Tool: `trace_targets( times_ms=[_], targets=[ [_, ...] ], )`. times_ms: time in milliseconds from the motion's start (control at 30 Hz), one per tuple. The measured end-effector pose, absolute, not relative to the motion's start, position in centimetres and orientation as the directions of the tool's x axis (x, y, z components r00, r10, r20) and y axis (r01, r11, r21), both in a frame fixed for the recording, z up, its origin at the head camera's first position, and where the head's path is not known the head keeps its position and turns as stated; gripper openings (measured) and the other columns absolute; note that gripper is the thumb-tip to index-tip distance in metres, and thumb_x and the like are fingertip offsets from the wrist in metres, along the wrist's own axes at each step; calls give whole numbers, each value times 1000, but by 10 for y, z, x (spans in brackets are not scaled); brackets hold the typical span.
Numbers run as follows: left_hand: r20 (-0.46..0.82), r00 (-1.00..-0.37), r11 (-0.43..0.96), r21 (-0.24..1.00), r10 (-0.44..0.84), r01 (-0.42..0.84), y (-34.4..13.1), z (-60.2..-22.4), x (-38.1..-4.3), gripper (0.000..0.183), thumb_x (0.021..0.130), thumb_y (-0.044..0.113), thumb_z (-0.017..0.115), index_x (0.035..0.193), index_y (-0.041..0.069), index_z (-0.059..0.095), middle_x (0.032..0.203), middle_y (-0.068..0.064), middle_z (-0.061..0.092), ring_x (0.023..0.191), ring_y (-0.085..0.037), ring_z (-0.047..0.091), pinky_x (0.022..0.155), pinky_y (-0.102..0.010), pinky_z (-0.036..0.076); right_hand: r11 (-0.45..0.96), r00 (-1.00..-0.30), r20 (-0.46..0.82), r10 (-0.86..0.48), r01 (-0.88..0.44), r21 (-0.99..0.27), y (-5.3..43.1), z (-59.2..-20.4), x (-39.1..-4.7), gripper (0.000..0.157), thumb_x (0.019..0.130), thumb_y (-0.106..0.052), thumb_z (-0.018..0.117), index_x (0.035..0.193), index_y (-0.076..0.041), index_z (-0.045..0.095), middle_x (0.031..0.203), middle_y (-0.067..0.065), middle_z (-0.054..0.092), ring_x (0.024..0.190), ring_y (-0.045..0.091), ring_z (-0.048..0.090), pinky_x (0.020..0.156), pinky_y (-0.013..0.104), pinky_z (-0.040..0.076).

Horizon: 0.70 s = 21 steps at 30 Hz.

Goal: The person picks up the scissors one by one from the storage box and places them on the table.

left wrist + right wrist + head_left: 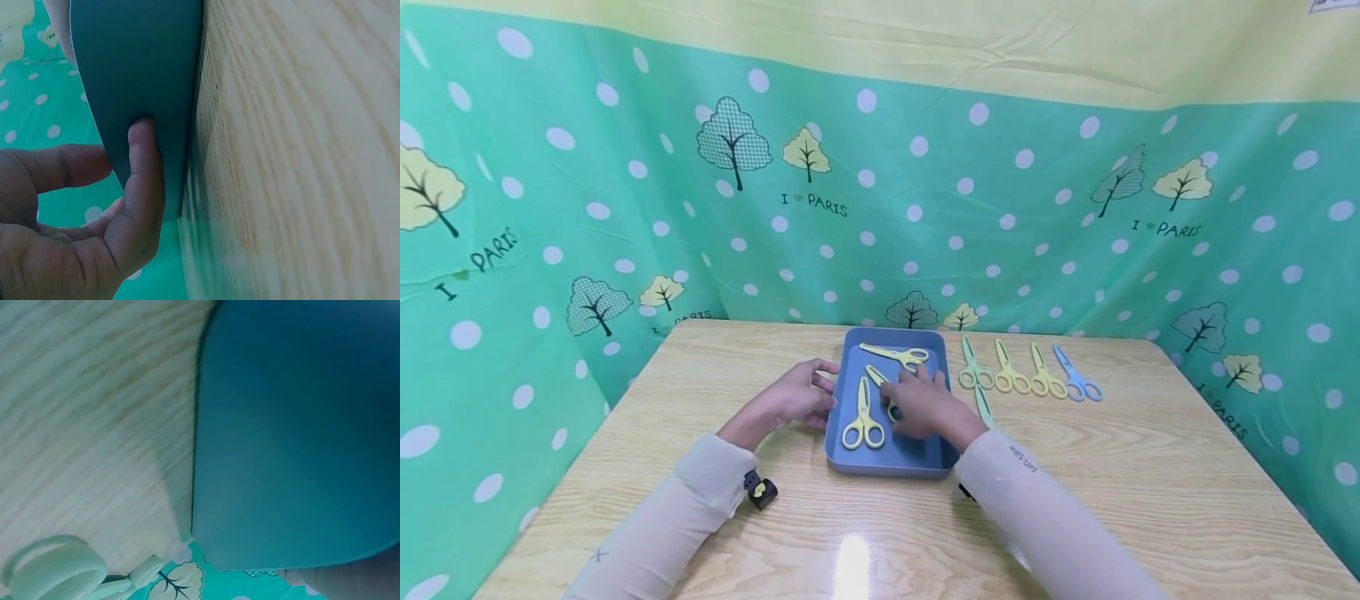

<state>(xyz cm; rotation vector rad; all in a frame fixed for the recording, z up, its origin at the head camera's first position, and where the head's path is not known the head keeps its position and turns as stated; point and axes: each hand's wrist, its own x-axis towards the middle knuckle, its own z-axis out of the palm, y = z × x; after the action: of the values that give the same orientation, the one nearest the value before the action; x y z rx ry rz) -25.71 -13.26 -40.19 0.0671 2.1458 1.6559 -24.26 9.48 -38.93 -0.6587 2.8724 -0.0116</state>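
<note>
A blue-grey tray (891, 471) stands on the table, and my left hand (805, 396) holds its left wall. In the left wrist view a fingertip (142, 134) presses the tray's outer side while another digit reaches the rim. Inside the tray, my right hand (921, 406) grips a pair of yellow scissors (876, 375), largely covered by the fingers. Two more yellow scissors lie in the tray, one upright (863, 417) at the left, one sideways (895, 354) at the back. The right wrist view shows mostly tray wall (294, 456), with the right hand largely hidden behind it.
Right of the tray, a row holds green scissors (973, 367), two yellow scissors (1010, 371) and blue scissors (1075, 379). Another green pair (983, 406) lies in front, partly hidden by the right forearm. A dotted green curtain (917, 225) hangs behind the table (1150, 467).
</note>
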Motion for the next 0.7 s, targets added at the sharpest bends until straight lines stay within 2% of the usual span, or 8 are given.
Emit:
trace_targets(
  times_ms=[167,267,700],
  targets=[
    [-296,-909,287,934,294,-211,-133,-402,-257,65,88,-16,57,149,-1,39,127,-27,48,91,-34,68,73,-45,66,893,-878,-167,-450,-446,-61,95,-388,-243,40,86,-36,84,122,-27,70,112,4,58,108,30,44,100,52,43],
    [-299,-908,290,933,294,-213,-133,-402,-258,65,89,-16,57,149,0,39,128,-27,48,91,-34,68,73,-45,66,889,-875,-154,-458,-453,-69,95,-388,-242,40,84,-35,85,120,-26,71,106,2,56,104,29,43,91,44,44],
    [-303,-908,291,932,289,-218,-133,-401,-257,64,90,-15,56,149,0,38,128,-26,46,93,-35,68,73,-45,66,883,-880,-73,-469,-465,-65,98,-388,-238,43,78,-37,89,116,-25,72,108,4,55,105,29,42,85,40,41]
  ],
)
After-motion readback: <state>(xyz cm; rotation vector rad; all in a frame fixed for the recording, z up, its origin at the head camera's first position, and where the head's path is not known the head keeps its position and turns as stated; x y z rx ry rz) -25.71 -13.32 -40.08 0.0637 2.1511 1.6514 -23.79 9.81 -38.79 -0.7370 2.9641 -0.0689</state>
